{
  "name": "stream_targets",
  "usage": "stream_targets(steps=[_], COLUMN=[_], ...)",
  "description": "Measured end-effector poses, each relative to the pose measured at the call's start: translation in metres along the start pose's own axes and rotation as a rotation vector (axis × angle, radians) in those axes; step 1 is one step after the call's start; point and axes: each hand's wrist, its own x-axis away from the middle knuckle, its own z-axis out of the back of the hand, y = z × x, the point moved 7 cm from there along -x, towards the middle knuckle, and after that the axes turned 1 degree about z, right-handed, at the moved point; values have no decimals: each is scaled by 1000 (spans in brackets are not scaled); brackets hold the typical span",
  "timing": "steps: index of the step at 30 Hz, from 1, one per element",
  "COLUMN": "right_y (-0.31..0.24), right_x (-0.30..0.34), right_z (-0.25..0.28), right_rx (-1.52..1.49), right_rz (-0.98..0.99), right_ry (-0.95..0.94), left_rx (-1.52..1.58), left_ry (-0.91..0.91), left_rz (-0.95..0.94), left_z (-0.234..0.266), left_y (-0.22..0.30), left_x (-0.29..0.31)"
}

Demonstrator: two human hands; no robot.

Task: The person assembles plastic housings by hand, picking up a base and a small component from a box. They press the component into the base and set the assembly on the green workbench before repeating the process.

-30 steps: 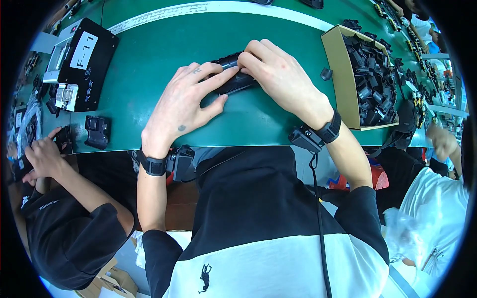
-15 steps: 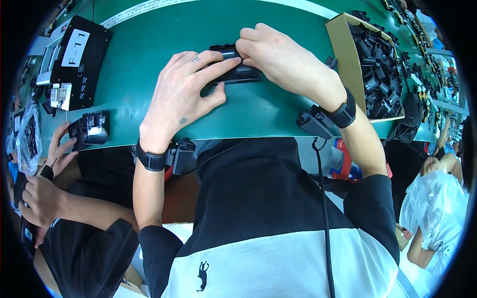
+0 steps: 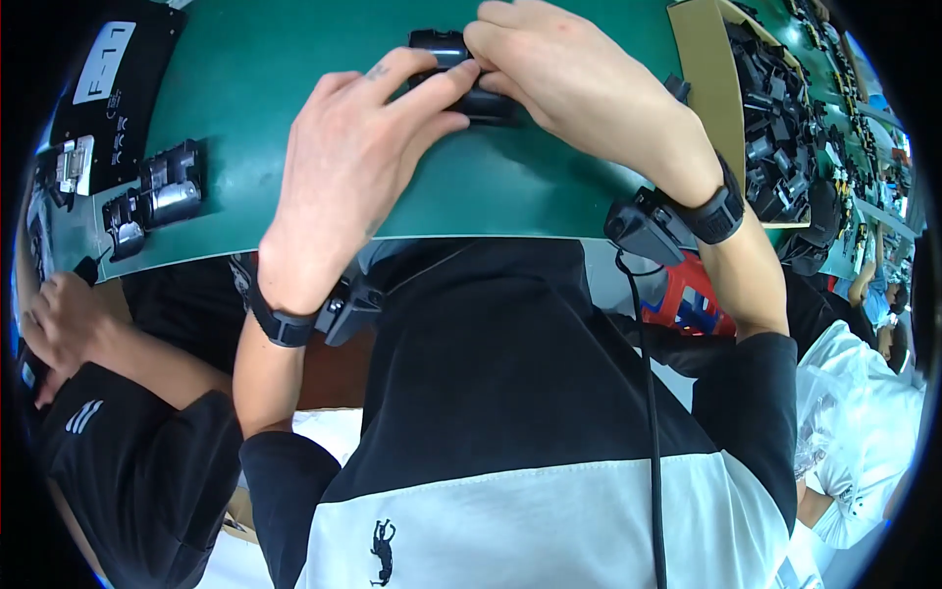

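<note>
- The black plastic part (image 3: 438, 41) lies on the green table (image 3: 294, 25), partly hidden under the two hands, well apart from the near table edge.
- The left hand (image 3: 343, 142) is clamped on this part: its fingers go over the top, and the thumb is at the near side.
- The right hand (image 3: 545, 59) has its fingers bent and drawn together on the same part; I cannot tell if something is pinched between them, because the fingertips are hidden.
- The fingertips of both hands almost meet.
- On the right, green surface shows between the right hand and the wall of a cardboard box (image 3: 702, 59), which is filled with black pieces (image 3: 775, 108); a small loose piece (image 3: 677, 88) is just beside this wall.
- On the left, green surface reaches to two black housings (image 3: 172, 187) near the table edge, and behind them a black machine (image 3: 123, 83) with a white label.
- Beyond the edge, lower left, is a co-worker's hand (image 3: 64, 314); at right, a red crate (image 3: 682, 294) is below the table.
</note>
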Motion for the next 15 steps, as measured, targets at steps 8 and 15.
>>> stream_targets(steps=[8,15], right_y=[1,16], right_x=[16,98], right_z=[14,53], right_rx=[59,64], right_rz=[-19,-453], right_ry=[132,249], left_rx=[72,87], left_ry=[-9,141], left_rz=[-22,63], left_z=[8,37], left_y=[-2,4], left_x=[-12,-25])
